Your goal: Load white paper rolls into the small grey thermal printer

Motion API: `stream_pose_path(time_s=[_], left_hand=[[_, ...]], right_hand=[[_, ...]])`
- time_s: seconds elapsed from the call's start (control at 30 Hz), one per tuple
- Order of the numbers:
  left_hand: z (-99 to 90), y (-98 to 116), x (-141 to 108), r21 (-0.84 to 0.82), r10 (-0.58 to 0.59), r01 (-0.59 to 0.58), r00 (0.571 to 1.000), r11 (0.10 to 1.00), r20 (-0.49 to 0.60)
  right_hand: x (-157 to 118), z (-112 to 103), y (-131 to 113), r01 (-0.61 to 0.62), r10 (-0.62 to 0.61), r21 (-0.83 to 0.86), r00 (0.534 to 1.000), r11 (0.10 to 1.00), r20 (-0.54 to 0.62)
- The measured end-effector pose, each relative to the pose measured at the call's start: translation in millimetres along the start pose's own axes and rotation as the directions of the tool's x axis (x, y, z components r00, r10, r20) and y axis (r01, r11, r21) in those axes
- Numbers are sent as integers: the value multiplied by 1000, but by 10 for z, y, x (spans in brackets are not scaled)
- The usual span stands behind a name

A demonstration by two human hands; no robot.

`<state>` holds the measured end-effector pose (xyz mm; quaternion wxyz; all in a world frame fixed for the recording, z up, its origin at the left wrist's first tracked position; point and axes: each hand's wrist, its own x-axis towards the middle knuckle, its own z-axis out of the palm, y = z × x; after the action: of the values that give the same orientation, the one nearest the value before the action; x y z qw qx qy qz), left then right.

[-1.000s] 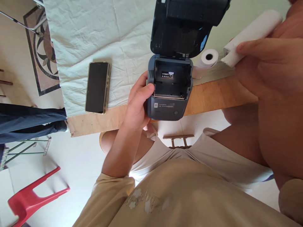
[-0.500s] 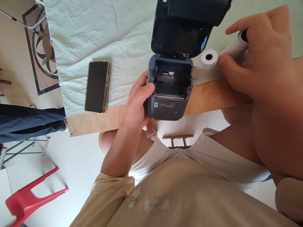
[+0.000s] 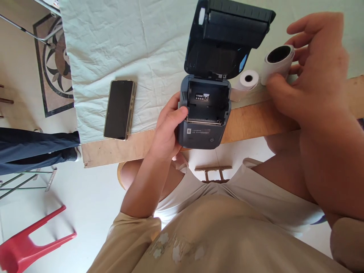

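My left hand (image 3: 167, 129) is closed around the left side of a dark label printer (image 3: 200, 132), thumb on its upper edge. The printer's lid (image 3: 218, 53) stands open, tipped back, and its paper bay (image 3: 206, 100) shows a small printed sticker and no roll. On the right, my right hand (image 3: 315, 72) grips a wide-cored white paper roll (image 3: 277, 68), thumb at the front and fingers behind. The roll is tilted with its dark core facing up. A smaller white paper roll (image 3: 248, 81) stands between it and the printer, its lower part partly hidden by the printer.
A smartphone (image 3: 119, 110) lies face up on the pale green tablecloth (image 3: 153, 49), left of the printer. The bare wooden table edge (image 3: 119, 149) runs in front of me. A red plastic stool (image 3: 31, 242) and another person's dark-trousered leg (image 3: 40, 148) are at the left.
The larger roll has been tipped up and turned so its core faces upward, with my right fingers now behind it. The printer, still in my left hand, sits slightly lower in view.
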<state>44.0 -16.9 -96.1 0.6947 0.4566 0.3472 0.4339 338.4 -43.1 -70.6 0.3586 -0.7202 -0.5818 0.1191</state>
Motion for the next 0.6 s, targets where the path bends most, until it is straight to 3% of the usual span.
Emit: stream_pose_path(time_s=[0.13, 0.3, 0.6], left_hand=[[-2, -10, -7, -44, 5, -4, 1000, 999, 21], [-18, -38, 6, -18, 7, -7, 1000, 1000, -14], [11, -9, 8, -49, 18, -20, 999, 999, -29]], right_hand=[[12, 13, 90, 124, -120, -98, 992, 987, 46], [42, 46, 151, 155, -140, -153, 985, 976, 102], [83, 46, 337, 253, -247, -125, 967, 959, 60]])
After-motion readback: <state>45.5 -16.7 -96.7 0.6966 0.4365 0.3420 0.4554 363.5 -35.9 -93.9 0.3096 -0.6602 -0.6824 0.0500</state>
